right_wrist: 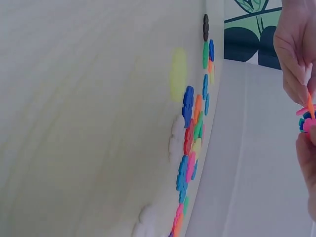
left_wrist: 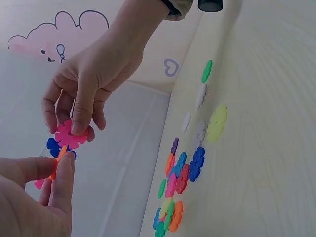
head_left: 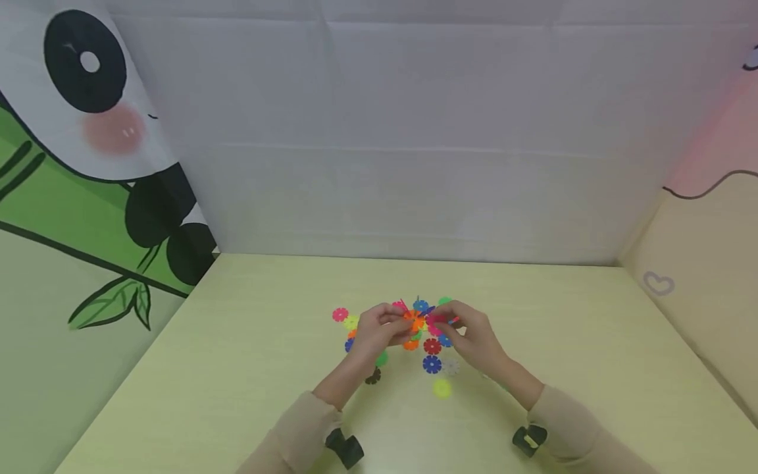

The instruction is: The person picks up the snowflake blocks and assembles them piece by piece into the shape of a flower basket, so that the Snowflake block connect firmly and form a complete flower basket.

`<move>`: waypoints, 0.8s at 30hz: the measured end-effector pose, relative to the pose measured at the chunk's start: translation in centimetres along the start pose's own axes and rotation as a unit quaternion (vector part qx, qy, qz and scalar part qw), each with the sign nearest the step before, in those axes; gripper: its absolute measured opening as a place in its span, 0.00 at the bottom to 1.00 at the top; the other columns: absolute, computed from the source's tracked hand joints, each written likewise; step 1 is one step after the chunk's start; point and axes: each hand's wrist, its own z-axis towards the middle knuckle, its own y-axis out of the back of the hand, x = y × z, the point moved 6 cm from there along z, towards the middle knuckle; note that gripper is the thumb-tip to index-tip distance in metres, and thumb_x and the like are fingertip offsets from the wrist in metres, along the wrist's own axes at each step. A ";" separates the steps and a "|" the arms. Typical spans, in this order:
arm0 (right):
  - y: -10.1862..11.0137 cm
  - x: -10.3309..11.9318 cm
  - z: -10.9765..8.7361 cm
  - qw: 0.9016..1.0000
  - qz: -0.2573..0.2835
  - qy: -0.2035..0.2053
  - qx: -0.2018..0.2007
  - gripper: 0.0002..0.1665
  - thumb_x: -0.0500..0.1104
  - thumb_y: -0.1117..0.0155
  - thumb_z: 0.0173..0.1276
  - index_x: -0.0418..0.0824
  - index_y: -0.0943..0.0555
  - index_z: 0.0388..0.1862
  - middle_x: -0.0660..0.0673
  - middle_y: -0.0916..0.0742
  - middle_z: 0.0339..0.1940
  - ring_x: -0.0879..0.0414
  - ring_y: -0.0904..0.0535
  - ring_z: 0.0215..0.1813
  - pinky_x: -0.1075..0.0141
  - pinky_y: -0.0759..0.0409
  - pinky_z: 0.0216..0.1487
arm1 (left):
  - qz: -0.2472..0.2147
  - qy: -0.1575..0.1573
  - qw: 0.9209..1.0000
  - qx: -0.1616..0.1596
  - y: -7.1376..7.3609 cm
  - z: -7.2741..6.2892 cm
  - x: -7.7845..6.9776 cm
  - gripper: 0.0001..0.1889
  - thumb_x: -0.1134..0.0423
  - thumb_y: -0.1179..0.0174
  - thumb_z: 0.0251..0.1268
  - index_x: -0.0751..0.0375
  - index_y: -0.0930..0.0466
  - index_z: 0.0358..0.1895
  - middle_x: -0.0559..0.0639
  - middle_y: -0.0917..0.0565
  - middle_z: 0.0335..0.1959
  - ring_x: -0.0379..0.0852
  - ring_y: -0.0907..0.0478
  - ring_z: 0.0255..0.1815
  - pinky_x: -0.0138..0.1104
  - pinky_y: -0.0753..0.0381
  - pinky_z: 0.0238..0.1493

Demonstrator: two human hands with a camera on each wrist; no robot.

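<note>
A white wall (head_left: 379,118) is set behind a pale yellow table (head_left: 237,368), on which many loose, notched plastic discs (head_left: 432,346) are scattered below and around the hands. Above them, an orange disc (left_wrist: 58,162) is pinched between thumb and fingers by the left hand (head_left: 377,331), and a pink disc (left_wrist: 70,134) is pinched by the right hand (head_left: 474,332). Both are held close together, with a dark blue disc (left_wrist: 53,146) beside them; whether they are interlocked cannot be told.
</note>
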 end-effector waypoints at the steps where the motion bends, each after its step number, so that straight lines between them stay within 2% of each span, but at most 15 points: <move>1: 0.1 0.5 0.2 1.000 -0.003 0.010 -0.008 0.17 0.19 0.37 0.47 0.33 0.23 0.35 0.42 0.16 0.31 0.53 0.19 0.30 0.64 0.19 0.27 | -0.003 0.000 1.000 -0.004 -0.1 0.0 -0.1 0.12 0.69 0.42 0.59 0.73 0.28 0.43 0.56 0.19 0.33 0.51 0.17 0.35 0.35 0.19 0.38; 4: 0.4 1.7 0.5 0.999 -0.010 0.030 -0.020 0.19 0.16 0.37 0.43 0.31 0.23 0.34 0.40 0.16 0.30 0.52 0.19 0.31 0.62 0.19 0.26 | -0.011 -0.003 1.000 -0.014 -0.2 0.1 -0.2 0.12 0.69 0.42 0.59 0.73 0.29 0.43 0.56 0.19 0.33 0.54 0.18 0.36 0.35 0.19 0.38; 8: 0.6 2.3 0.8 0.998 -0.011 0.055 -0.023 0.18 0.16 0.38 0.43 0.29 0.24 0.33 0.38 0.17 0.29 0.48 0.19 0.31 0.61 0.19 0.26 | -0.024 0.002 0.999 -0.029 -0.3 0.4 -0.1 0.13 0.69 0.42 0.59 0.73 0.29 0.44 0.54 0.19 0.31 0.50 0.18 0.34 0.34 0.19 0.37; 11: 0.2 0.7 0.6 0.998 -0.006 0.064 -0.027 0.16 0.19 0.37 0.46 0.31 0.23 0.34 0.40 0.16 0.30 0.49 0.19 0.32 0.62 0.19 0.27 | -0.026 0.005 0.999 -0.035 -0.4 0.5 -0.1 0.13 0.69 0.42 0.59 0.73 0.29 0.44 0.53 0.18 0.31 0.47 0.17 0.32 0.34 0.19 0.36; 16: -0.2 -1.4 0.4 0.997 0.006 0.064 -0.036 0.14 0.21 0.36 0.48 0.34 0.22 0.31 0.43 0.15 0.29 0.53 0.18 0.31 0.68 0.19 0.30 | -0.019 0.006 0.998 -0.051 -0.7 0.6 -0.3 0.13 0.69 0.41 0.58 0.74 0.27 0.44 0.56 0.17 0.33 0.48 0.17 0.33 0.33 0.19 0.37; 20: -0.2 -0.6 0.7 0.995 -0.005 0.084 -0.053 0.15 0.18 0.34 0.43 0.33 0.22 0.27 0.41 0.15 0.25 0.52 0.18 0.27 0.72 0.20 0.29 | -0.014 0.009 0.997 -0.075 -0.9 0.6 -0.1 0.14 0.69 0.39 0.56 0.74 0.27 0.43 0.57 0.18 0.32 0.48 0.17 0.33 0.33 0.19 0.37; 24: 0.3 0.8 1.3 0.996 -0.012 0.076 -0.053 0.16 0.16 0.35 0.41 0.30 0.23 0.27 0.39 0.16 0.24 0.49 0.19 0.25 0.67 0.19 0.27 | -0.016 0.007 0.997 -0.078 -1.1 0.6 0.1 0.14 0.69 0.39 0.56 0.73 0.27 0.43 0.57 0.18 0.33 0.48 0.17 0.34 0.34 0.19 0.38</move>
